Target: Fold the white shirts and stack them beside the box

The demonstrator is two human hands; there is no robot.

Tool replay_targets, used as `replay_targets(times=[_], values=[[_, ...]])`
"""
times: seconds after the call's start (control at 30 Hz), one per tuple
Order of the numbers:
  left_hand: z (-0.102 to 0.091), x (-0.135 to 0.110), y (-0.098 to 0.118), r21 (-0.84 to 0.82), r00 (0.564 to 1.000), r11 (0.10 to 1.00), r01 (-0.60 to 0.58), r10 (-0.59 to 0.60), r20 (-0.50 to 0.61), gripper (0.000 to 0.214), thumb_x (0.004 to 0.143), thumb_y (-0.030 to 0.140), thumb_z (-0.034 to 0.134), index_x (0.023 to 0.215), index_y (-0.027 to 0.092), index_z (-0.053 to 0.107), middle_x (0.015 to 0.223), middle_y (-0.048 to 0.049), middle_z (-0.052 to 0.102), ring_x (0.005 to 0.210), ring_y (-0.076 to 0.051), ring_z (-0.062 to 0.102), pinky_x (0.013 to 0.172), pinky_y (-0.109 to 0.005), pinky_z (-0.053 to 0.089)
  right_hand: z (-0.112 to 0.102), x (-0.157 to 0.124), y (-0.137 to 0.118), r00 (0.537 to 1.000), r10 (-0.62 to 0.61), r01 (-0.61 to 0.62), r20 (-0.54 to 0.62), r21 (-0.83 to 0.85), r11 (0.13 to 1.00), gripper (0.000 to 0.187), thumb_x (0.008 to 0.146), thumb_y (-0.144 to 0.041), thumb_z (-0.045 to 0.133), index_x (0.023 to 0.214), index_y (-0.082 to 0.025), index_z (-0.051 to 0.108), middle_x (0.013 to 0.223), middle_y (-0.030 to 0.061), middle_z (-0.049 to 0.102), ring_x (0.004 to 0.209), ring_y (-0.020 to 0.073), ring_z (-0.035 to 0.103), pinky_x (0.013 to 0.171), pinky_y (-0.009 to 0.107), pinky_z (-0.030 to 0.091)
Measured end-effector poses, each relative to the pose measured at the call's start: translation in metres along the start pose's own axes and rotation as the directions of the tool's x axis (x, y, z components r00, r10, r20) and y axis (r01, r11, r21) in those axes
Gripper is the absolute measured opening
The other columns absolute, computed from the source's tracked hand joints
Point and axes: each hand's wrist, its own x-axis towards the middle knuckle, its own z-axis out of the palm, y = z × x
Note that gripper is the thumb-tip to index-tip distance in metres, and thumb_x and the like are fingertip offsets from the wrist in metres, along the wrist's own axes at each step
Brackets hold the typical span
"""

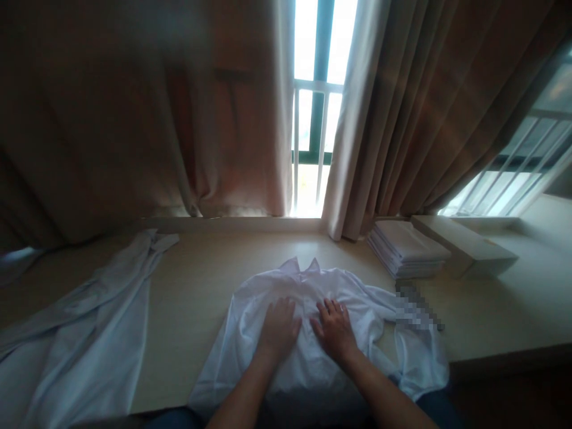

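A white collared shirt [308,363] lies spread on the pale wooden surface in front of me, its collar pointing away and one sleeve bent out to the right. My left hand [280,326] rests flat on the left half of its chest, fingers stretched toward the collar. On the other half, my right hand [334,326] lies with its fingers a little apart. Both palms face down on the cloth, and neither hand grips anything. The shirt's lower edge hangs close to my body, partly hidden behind my forearms.
Another white shirt [102,322] lies crumpled at the left. Folded white cloths [409,250] are stacked at the back right, beside a pale box [465,244]. A blurred-out patch [417,307] covers something by the right sleeve. Long curtains [241,119] and a barred window stand behind.
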Motion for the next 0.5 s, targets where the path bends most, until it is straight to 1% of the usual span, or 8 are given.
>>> replay_targets(times=[0.07, 0.13, 0.2, 0.27, 0.33, 0.37, 0.43, 0.5], values=[[0.001, 0.001, -0.001, -0.003, 1.000, 1.000, 0.000, 0.000, -0.003, 0.047, 0.091, 0.037, 0.041, 0.133, 0.018, 0.050, 0.141, -0.0138, 0.048, 0.135, -0.028, 0.035, 0.113, -0.049, 0.020, -0.002, -0.002, -0.001, 0.999, -0.027, 0.027, -0.036, 0.004, 1.000, 0.045, 0.094, -0.051, 0.039, 0.127, -0.025, 0.054, 0.133, 0.0101, 0.051, 0.128, 0.0289, 0.037, 0.110, 0.048, 0.014], [0.000, 0.002, -0.001, -0.008, 1.000, 1.000, -0.009, 0.009, -0.011, 0.047, 0.091, 0.036, 0.041, 0.135, 0.021, 0.048, 0.141, -0.0119, 0.048, 0.135, -0.028, 0.035, 0.113, -0.049, 0.020, -0.003, -0.003, -0.001, 0.996, -0.058, 0.059, -0.063, 0.020, 0.998, 0.039, 0.094, -0.050, 0.039, 0.116, -0.026, 0.060, 0.122, 0.0093, 0.056, 0.119, 0.0270, 0.043, 0.109, 0.046, 0.016], [-0.001, 0.002, 0.000, -0.017, 1.000, 1.000, -0.025, 0.025, -0.013, 0.048, 0.091, 0.036, 0.041, 0.138, 0.027, 0.045, 0.141, -0.0097, 0.048, 0.133, -0.027, 0.037, 0.112, -0.049, 0.021, -0.002, 0.000, 0.001, 0.993, -0.071, 0.075, -0.089, 0.042, 0.996, 0.036, 0.096, -0.048, 0.037, 0.105, -0.026, 0.064, 0.115, 0.0084, 0.058, 0.114, 0.0257, 0.045, 0.107, 0.044, 0.020], [-0.004, 0.002, 0.001, -0.027, 0.999, 0.999, -0.037, 0.036, -0.013, 0.047, 0.091, 0.037, 0.042, 0.137, 0.032, 0.046, 0.140, -0.0091, 0.048, 0.132, -0.027, 0.038, 0.111, -0.050, 0.021, -0.001, 0.011, 0.004, 0.991, -0.042, 0.051, -0.127, 0.070, 0.996, 0.034, 0.097, -0.043, 0.036, 0.100, -0.025, 0.065, 0.114, 0.0082, 0.059, 0.112, 0.0255, 0.045, 0.103, 0.042, 0.025], [-0.006, 0.002, 0.002, -0.038, 0.999, 0.999, -0.038, 0.038, -0.014, 0.045, 0.090, 0.038, 0.045, 0.134, 0.032, 0.050, 0.141, -0.0096, 0.046, 0.133, -0.028, 0.037, 0.112, -0.050, 0.020, -0.002, 0.033, 0.007, 0.981, 0.052, -0.033, -0.189, 0.101, 0.994, 0.029, 0.094, -0.036, 0.041, 0.110, -0.023, 0.062, 0.118, 0.0092, 0.058, 0.112, 0.0265, 0.045, 0.097, 0.039, 0.030], [-0.007, 0.002, 0.002, -0.040, 0.999, 0.998, -0.039, 0.038, -0.012, 0.044, 0.090, 0.038, 0.046, 0.133, 0.032, 0.052, 0.143, -0.0095, 0.045, 0.135, -0.028, 0.035, 0.113, -0.050, 0.019, -0.004, 0.048, 0.009, 0.969, 0.110, -0.086, -0.221, 0.117, 0.989, 0.032, 0.092, -0.034, 0.045, 0.119, -0.021, 0.058, 0.122, 0.0103, 0.056, 0.112, 0.0273, 0.044, 0.095, 0.037, 0.032], [-0.007, 0.002, 0.002, -0.040, 0.999, 0.998, -0.049, 0.049, -0.001, 0.044, 0.089, 0.038, 0.047, 0.132, 0.031, 0.053, 0.148, -0.0078, 0.039, 0.139, -0.029, 0.028, 0.114, -0.051, 0.016, -0.009, 0.082, 0.010, 0.943, 0.208, -0.177, -0.258, 0.140, 0.974, 0.051, 0.085, -0.029, 0.052, 0.134, -0.015, 0.045, 0.129, 0.0130, 0.052, 0.113, 0.0289, 0.043, 0.092, 0.036, 0.033], [-0.007, 0.002, 0.001, -0.041, 0.997, 0.997, -0.066, 0.067, 0.023, 0.045, 0.089, 0.039, 0.046, 0.134, 0.032, 0.050, 0.150, -0.0059, 0.037, 0.140, -0.028, 0.025, 0.114, -0.052, 0.013, -0.016, 0.116, 0.009, 0.948, 0.239, -0.214, -0.211, 0.135, 0.968, 0.063, 0.081, -0.024, 0.054, 0.141, -0.012, 0.038, 0.132, 0.0144, 0.050, 0.111, 0.0290, 0.042, 0.089, 0.035, 0.033]])
